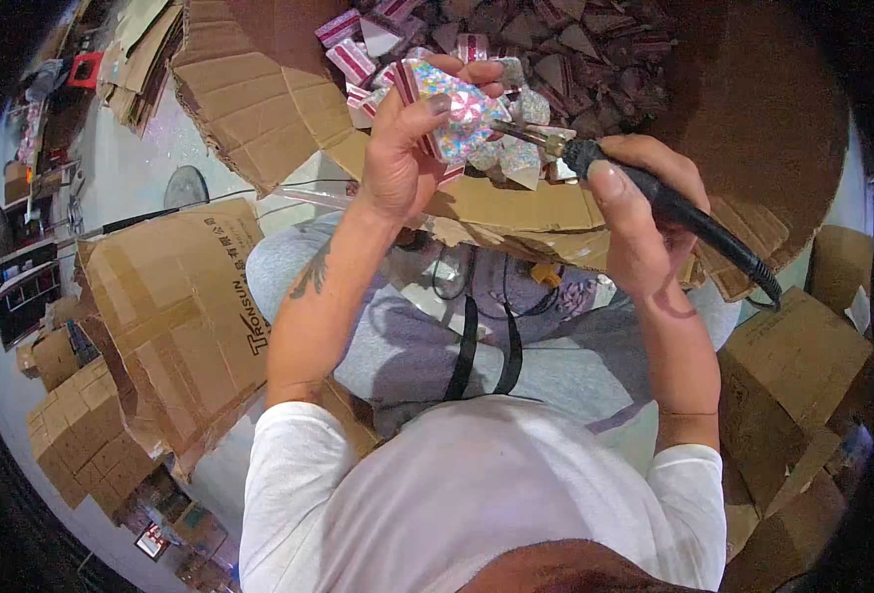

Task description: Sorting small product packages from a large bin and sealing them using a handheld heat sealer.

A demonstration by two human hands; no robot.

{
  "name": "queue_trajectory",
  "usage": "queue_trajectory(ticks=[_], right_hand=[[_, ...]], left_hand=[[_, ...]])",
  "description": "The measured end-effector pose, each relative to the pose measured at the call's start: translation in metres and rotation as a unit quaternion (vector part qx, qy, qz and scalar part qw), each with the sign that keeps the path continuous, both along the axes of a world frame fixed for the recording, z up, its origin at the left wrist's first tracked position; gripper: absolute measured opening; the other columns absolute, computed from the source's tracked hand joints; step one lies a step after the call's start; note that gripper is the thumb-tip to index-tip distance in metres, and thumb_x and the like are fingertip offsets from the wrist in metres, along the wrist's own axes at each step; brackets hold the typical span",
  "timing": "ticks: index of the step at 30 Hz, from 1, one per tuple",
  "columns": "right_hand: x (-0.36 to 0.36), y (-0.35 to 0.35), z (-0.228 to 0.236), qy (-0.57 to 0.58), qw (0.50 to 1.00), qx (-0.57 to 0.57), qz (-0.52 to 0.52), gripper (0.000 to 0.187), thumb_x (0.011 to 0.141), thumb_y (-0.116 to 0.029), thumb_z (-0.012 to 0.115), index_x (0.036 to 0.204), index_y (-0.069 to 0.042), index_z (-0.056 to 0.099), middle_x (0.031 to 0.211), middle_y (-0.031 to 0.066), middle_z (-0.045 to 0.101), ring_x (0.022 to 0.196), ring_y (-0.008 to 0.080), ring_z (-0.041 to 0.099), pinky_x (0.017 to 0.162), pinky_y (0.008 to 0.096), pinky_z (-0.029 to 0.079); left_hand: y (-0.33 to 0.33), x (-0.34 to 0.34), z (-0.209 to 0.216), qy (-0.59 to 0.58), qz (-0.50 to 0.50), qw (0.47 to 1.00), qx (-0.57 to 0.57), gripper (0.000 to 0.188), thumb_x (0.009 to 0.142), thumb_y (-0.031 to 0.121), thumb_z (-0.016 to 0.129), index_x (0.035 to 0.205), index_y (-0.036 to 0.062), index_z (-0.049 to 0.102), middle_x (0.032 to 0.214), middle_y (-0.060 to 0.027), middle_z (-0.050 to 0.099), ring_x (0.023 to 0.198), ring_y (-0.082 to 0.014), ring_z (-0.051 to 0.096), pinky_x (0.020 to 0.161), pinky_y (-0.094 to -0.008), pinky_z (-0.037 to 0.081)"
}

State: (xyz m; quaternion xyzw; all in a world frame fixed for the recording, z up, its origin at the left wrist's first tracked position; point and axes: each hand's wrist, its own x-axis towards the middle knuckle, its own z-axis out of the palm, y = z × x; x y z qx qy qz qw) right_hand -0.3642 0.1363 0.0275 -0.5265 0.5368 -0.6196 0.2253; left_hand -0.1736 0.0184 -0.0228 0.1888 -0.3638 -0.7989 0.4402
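Observation:
My left hand (407, 128) is closed around a wedge-shaped ornament like a cake slice (462, 104), its sprinkled, glittery top turned up and its side striped red and white. In my right hand (645, 203) is a black-handled soldering iron (669, 203), gripped with the thumb along it. The iron's metal tip points left and reaches the edge of the ornament; whether it touches cannot be made out. Beneath both hands, a heap of similar cake-slice ornaments (556, 74) lies in a large open cardboard box (516, 203).
A torn cardboard flap (249, 99) bends out at the box's left. Another carton (175, 306) stands left of my knee, and more boxes (793, 366) are at the right. The iron's dark cord trails down from its handle. Stacked cartons (91, 435) line the far left.

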Motion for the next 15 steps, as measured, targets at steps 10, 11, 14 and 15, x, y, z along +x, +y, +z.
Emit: queue_trajectory(ticks=[10, 11, 14, 15], right_hand=[[-0.004, -0.007, -0.002, -0.118, 0.991, 0.037, -0.056, 0.027, 0.083, -0.025, 0.078, 0.099, -0.003, 0.072, 0.093, 0.0048, 0.067, 0.08, 0.0139, 0.06, 0.076, 0.0302, 0.048], [-0.014, -0.011, -0.009, -0.136, 0.989, 0.002, -0.065, 0.022, 0.087, -0.016, 0.072, 0.102, 0.0, 0.068, 0.095, 0.0082, 0.067, 0.083, 0.017, 0.063, 0.078, 0.0324, 0.052], [-0.038, -0.021, -0.017, -0.173, 0.983, -0.031, -0.06, 0.016, 0.092, -0.006, 0.065, 0.104, 0.004, 0.065, 0.094, 0.011, 0.068, 0.081, 0.0214, 0.067, 0.078, 0.0366, 0.059], [-0.035, -0.025, -0.013, -0.225, 0.972, -0.051, -0.054, 0.016, 0.093, -0.007, 0.065, 0.104, 0.004, 0.065, 0.094, 0.011, 0.068, 0.079, 0.0209, 0.067, 0.076, 0.0364, 0.059]], left_hand=[[0.003, 0.021, 0.008, 0.024, -0.018, 0.998, 0.059, 0.039, 0.094, 0.02, 0.053, 0.13, 0.0037, 0.048, 0.132, -0.0265, 0.057, 0.121, -0.0375, 0.059, 0.092, -0.0553, 0.057], [0.007, 0.028, 0.024, 0.011, 0.012, 0.999, 0.049, 0.041, 0.095, 0.021, 0.053, 0.131, 0.0041, 0.049, 0.131, -0.0263, 0.057, 0.12, -0.0374, 0.06, 0.093, -0.0543, 0.056], [0.02, 0.115, 0.098, -0.107, 0.214, 0.94, -0.243, 0.051, 0.09, 0.023, 0.057, 0.133, -0.0044, 0.053, 0.131, -0.0233, 0.058, 0.119, -0.0377, 0.059, 0.101, -0.0466, 0.052], [0.048, 0.116, 0.162, -0.337, 0.523, 0.762, -0.18, 0.051, 0.091, 0.027, 0.053, 0.131, -0.0049, 0.055, 0.133, -0.0227, 0.057, 0.122, -0.0386, 0.057, 0.103, -0.049, 0.051]])
